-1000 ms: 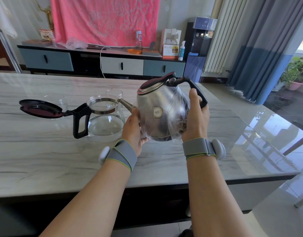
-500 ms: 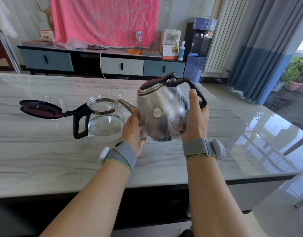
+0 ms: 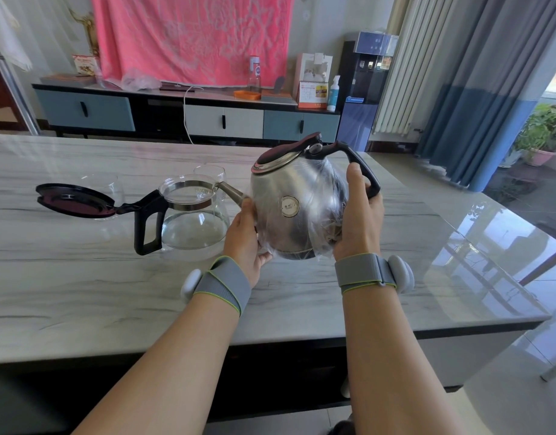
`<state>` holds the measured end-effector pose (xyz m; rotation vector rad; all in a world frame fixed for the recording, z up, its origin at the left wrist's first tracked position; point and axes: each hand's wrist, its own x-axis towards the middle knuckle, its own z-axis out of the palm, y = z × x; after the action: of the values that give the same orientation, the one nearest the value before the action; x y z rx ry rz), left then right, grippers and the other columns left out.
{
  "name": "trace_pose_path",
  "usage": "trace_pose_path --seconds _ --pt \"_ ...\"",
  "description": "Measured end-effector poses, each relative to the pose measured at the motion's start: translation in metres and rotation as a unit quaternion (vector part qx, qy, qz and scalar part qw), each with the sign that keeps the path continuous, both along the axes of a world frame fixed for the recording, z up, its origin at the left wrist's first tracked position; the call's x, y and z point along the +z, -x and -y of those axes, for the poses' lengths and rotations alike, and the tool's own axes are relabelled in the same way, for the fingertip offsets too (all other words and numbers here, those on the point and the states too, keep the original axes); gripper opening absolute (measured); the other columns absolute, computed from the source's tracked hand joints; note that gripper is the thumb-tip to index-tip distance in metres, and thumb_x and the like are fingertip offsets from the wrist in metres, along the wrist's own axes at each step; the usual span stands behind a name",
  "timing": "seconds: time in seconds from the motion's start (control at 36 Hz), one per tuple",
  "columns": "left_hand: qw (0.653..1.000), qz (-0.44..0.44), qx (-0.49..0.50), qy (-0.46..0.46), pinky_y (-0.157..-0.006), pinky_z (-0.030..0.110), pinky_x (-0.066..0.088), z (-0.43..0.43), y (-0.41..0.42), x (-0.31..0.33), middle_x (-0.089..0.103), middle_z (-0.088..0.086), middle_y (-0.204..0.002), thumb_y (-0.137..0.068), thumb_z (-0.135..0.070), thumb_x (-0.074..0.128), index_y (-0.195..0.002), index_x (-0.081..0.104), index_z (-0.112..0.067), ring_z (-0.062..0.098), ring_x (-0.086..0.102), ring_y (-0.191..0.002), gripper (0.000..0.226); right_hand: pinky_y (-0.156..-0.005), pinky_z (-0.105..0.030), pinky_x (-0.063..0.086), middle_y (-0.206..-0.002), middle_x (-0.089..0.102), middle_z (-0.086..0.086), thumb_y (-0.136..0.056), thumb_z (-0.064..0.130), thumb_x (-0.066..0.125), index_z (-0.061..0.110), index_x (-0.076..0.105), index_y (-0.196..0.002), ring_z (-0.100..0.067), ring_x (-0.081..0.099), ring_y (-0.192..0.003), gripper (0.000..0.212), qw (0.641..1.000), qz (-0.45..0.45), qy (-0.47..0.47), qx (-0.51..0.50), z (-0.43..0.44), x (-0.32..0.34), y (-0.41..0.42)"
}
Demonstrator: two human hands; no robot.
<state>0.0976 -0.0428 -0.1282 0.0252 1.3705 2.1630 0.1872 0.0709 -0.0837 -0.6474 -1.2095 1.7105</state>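
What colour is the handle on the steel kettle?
The kettle has a black handle, clearest in the head view.

Clear glass pot with black handle (image 3: 192, 221) just left of the left hand (image 3: 243, 240), its open lid (image 3: 74, 200) farther left, bare marble tabletop (image 3: 427, 246) right of the right hand (image 3: 360, 227)

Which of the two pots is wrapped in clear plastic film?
The steel kettle, held by the left hand and right hand; film covers its body. The glass pot beside it is bare.
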Motion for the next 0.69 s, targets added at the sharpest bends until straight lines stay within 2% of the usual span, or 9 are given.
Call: trace_pose_path --seconds 0.17,0.39,0.53,0.64,0.69 --pt "1.000 0.001 0.000 -0.003 -0.101 0.054 0.051 -0.0004 -0.0001 0.0006 0.070 -0.002 -0.110 -0.100 -0.059 0.047 -0.105 0.064 -0.032 0.022 0.067 -0.103 0.032 -0.109 -0.052 0.053 -0.107 0.067 0.006 -0.079 0.058 0.073 0.033 0.064 -0.094 -0.023 0.067 -0.113 0.031 1.000 0.003 0.000 0.000 0.0054 0.0027 -0.0004" --pt "1.000 0.005 -0.001 -0.007 -0.095 0.049 0.054 0.0003 -0.0019 0.0023 0.071 -0.004 -0.108 -0.101 -0.057 0.046 -0.102 0.064 -0.034 0.020 0.067 -0.100 0.029 -0.110 -0.052 0.053 -0.107 0.067 0.006 -0.087 0.054 0.073 0.034 0.064 -0.094 -0.022 0.067 -0.112 0.023 1.000 -0.006 0.003 -0.001 0.0011 -0.0012 0.0008" --pt "1.000 0.013 0.000 -0.009 -0.094 0.049 0.054 0.0010 -0.0025 0.0034 0.070 -0.004 -0.114 -0.100 -0.058 0.047 -0.106 0.063 -0.035 0.020 0.066 -0.104 0.029 -0.111 -0.052 0.052 -0.104 0.065 0.007 -0.094 0.049 0.073 0.035 0.062 -0.093 -0.016 0.063 -0.102 0.018 1.000 -0.009 0.004 0.002 -0.0016 -0.0025 0.0013" --pt "1.000 0.014 0.002 -0.009 -0.090 0.048 0.055 0.0012 -0.0028 0.0038 0.069 -0.003 -0.113 -0.099 -0.059 0.048 -0.107 0.064 -0.034 0.022 0.066 -0.104 0.030 -0.111 -0.052 0.052 -0.107 0.067 0.006 -0.087 0.054 0.074 0.034 0.063 -0.094 -0.026 0.067 -0.116 0.024 1.000 -0.007 0.005 0.000 0.0010 -0.0007 0.0015" --pt "1.000 0.015 0.003 -0.011 -0.091 0.049 0.056 0.0013 -0.0028 0.0033 0.069 -0.002 -0.114 -0.099 -0.059 0.048 -0.106 0.064 -0.033 0.023 0.066 -0.104 0.031 -0.110 -0.052 0.052 -0.107 0.067 0.006 -0.083 0.056 0.073 0.035 0.063 -0.094 -0.025 0.067 -0.116 0.026 1.000 -0.006 0.005 0.001 0.0012 -0.0004 0.0016"
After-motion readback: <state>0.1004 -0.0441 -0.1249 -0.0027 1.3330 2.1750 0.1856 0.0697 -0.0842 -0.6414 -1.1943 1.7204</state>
